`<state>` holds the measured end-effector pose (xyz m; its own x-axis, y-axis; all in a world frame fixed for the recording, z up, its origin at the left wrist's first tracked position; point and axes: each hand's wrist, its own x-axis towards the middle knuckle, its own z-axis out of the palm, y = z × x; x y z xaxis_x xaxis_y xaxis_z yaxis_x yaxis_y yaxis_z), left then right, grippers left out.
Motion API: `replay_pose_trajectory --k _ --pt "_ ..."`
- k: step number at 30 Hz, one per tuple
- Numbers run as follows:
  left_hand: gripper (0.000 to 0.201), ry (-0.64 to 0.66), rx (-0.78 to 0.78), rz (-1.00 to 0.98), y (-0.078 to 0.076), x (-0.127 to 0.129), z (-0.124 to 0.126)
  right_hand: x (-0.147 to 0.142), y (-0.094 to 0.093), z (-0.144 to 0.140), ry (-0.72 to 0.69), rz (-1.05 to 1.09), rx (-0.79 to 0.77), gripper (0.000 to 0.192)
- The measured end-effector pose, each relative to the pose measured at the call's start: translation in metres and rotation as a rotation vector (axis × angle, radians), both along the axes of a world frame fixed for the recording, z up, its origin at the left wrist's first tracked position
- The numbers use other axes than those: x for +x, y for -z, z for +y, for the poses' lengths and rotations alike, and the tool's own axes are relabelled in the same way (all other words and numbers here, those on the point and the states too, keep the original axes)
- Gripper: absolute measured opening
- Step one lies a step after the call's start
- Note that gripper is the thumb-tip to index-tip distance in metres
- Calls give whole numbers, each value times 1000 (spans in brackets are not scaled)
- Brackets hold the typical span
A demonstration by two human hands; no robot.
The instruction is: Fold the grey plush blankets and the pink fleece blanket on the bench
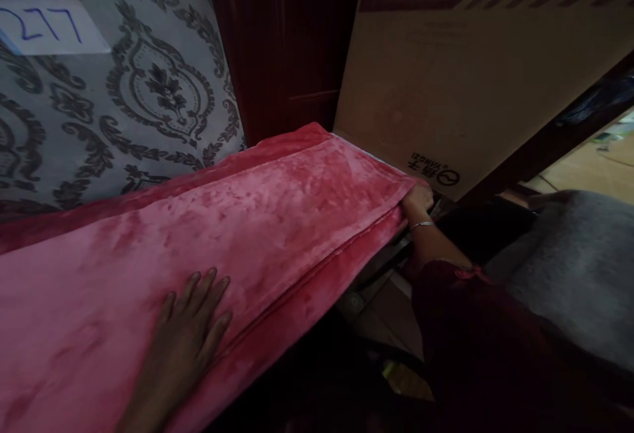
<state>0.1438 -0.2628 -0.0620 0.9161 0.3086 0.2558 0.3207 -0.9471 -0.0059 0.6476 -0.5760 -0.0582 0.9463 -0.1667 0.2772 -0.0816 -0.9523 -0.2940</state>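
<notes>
Pink fleece blanket (277, 222), folded long, runs toward the cardboard box (446, 90).
My left hand (191, 327) lies flat, fingers spread; right hand (419, 199) fingers pinch its far corner.

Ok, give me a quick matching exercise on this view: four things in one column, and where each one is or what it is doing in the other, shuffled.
Things:
1. left hand
2. right hand
3. cardboard box
4. paper label

Places or states:
A. leans behind the far end of the pink blanket
B. lies flat, fingers spread, on top of the blanket
C. sits on the patterned surface, upper left, with blue writing
D. grips the blanket's far corner, a bracelet on its wrist

Pairs: 1-B, 2-D, 3-A, 4-C
</notes>
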Motion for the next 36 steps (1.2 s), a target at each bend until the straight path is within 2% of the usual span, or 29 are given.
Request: replay_pose_trajectory --k 3,7,10,12,14,16,18,19,21,24,27,32,34,36 --pt "55 4 -3 -6 1 0 -1 -3 -2 1 67 16 66 39" --pt "55 0 -20 -10 0 1 -1 -12 -10 5 89 -32 143 42" --pt "53 -22 -40 -6 -1 1 -4 -23 -25 11 61 -137 193 47" --pt "51 -39 -58 9 -3 1 -7 -34 -37 20 -10 -220 218 51" --pt "51 -47 -81 27 -6 1 -11 -49 -47 37 -204 -323 213 54" --pt "53 -57 -105 36 -10 0 -16 -72 -49 60 -516 -400 141 56" --pt "54 -67 -122 43 -14 0 -19 -99 -41 83 -830 -400 8 60" --pt "55 -70 -128 49 -15 0 -21 -112 -34 92 -943 -351 -70 61" --pt "55 -71 -139 66 -17 0 -23 -135 -17 102 -1064 -196 -205 59" --pt "54 -80 -157 90 -18 1 -24 -149 6 101 -1078 -5 -295 55" --pt "56 -81 -189 116 -18 0 -21 -147 14 95 -1057 32 -297 55" --pt "58 -109 -249 131 -30 2 -22 -152 -3 98 -1034 86 -273 54" --pt "57 -148 -240 107 -40 11 -30 -166 -15 107 -1038 69 -232 54" --pt "56 -148 -219 90 -49 25 -43 -188 -25 117 -1113 5 -195 55"
